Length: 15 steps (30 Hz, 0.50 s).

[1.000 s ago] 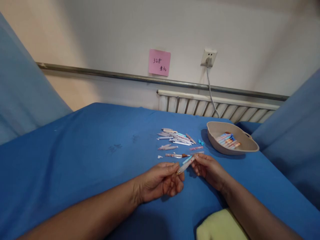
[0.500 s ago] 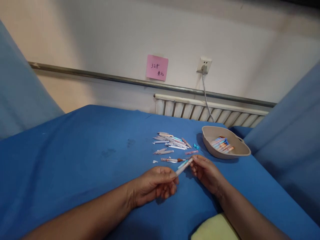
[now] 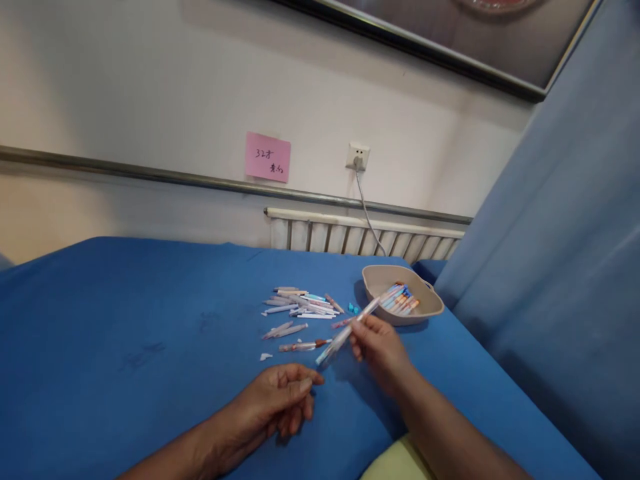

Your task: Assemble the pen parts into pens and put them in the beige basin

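Note:
A slim whitish pen (image 3: 369,309), smeared by motion, is pinched between the thumb and fingers of my right hand (image 3: 377,343). Its upper end points toward the beige basket. A pale-blue end (image 3: 323,359) shows just below it; whether it is part of the same pen I cannot tell. My left hand (image 3: 280,400) is apart from the pen, fingers curled and thumb against the index finger, with nothing visible in it. Beyond the hands lie a pen with a brown part (image 3: 303,347), a small group of pale pens (image 3: 286,331) and a larger pile of pens (image 3: 305,303).
At the right stands a beige basket (image 3: 435,308) holding several colourful pens (image 3: 400,301). Small turquoise pieces (image 3: 353,308) and a white scrap (image 3: 265,357) lie on the blue sheet (image 3: 150,300). A yellow cloth-like thing (image 3: 397,463) is nearest me. A blue curtain (image 3: 550,220) hangs at right.
My left hand has let go of the pen's lower end. My right hand now holds the pen alone, turned up toward the basket. The view has swung right and up.

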{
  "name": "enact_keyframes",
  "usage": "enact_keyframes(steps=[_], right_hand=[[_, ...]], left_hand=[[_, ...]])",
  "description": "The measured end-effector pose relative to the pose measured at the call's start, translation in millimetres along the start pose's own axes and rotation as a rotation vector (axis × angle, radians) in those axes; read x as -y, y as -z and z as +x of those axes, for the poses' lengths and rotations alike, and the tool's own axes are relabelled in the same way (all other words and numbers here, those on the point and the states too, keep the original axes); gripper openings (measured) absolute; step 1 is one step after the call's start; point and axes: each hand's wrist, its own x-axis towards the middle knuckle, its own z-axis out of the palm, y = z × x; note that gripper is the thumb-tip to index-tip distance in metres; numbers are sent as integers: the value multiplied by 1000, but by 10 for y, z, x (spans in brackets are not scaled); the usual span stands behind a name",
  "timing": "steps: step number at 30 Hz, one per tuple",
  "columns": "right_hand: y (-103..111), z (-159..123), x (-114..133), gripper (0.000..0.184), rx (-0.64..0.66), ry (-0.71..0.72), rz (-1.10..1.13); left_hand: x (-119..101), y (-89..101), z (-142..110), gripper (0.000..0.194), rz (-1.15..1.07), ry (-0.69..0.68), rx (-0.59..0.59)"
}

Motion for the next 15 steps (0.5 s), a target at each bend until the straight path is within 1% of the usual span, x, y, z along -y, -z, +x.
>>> enact_keyframes(steps=[1, 2, 3, 4, 5, 8, 10, 12, 13, 15], right_hand=[[118, 76, 98, 35, -83, 30, -19], [258, 163, 208, 36, -146, 31, -66], [411, 260, 324, 35, -216, 23, -155], [570, 362, 438, 35, -292, -26, -310], [726, 466, 543, 35, -396, -98, -508], [1109, 741, 754, 26, -503, -215, -699], [1265, 867, 792, 23, -544, -308, -815], [1349, 944, 762, 27, -560, -364, -923], [1372, 968, 731, 29, -561, -367, -976], [1391, 996, 654, 31, -557, -309, -1080]], left_hand=[[-8, 1, 4, 44, -7, 3, -4], [-17, 0, 6, 44, -12, 8, -8], [-25, -3, 7, 44, -18, 13, -17], [-33, -8, 6, 43, -25, 15, -27], [-40, -14, 3, 43, -32, 15, -38], [-47, -32, -1, 42, -49, -8, -83], [-38, -33, 8, 41, -48, -32, -103], [-22, -15, 29, 40, -38, -62, -114], [-14, 1, 44, 39, -28, -78, -121], [-7, 48, 75, 37, 1, -119, -151]])
